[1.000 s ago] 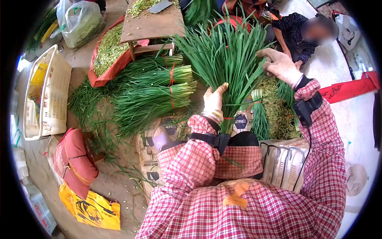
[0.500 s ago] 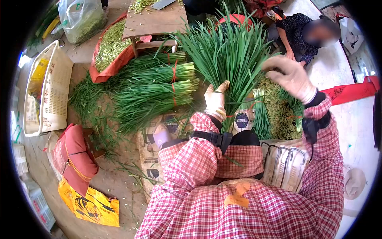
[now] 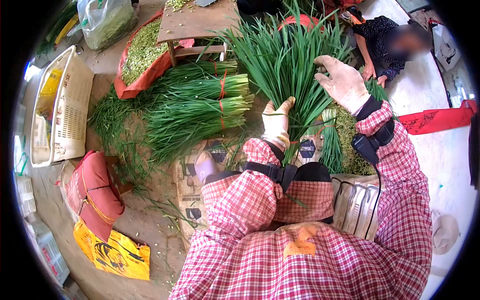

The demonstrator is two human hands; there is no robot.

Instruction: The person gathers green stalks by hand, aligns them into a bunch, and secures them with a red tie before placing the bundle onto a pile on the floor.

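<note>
My gloved left hand is wrapped round the lower part of a large bunch of green stalks, whose leaves fan out upward. A red band circles the bunch just below that hand. My gloved right hand is at the bunch's right edge, fingers apart, with nothing seen in its grasp. Tied bundles of the same greens lie to the left, cut ends pointing right. A smaller tied bundle stands to the right of my left hand.
A wooden stool stands ahead, beside a red sack of trimmings. At far left is a white crate. Another person at the upper right has both hands on greens. A padded red seat lies at left.
My right hand has moved left, closer to the bunch. The other person's hands now touch greens that lay beside the trimmings. My left hand keeps its hold.
</note>
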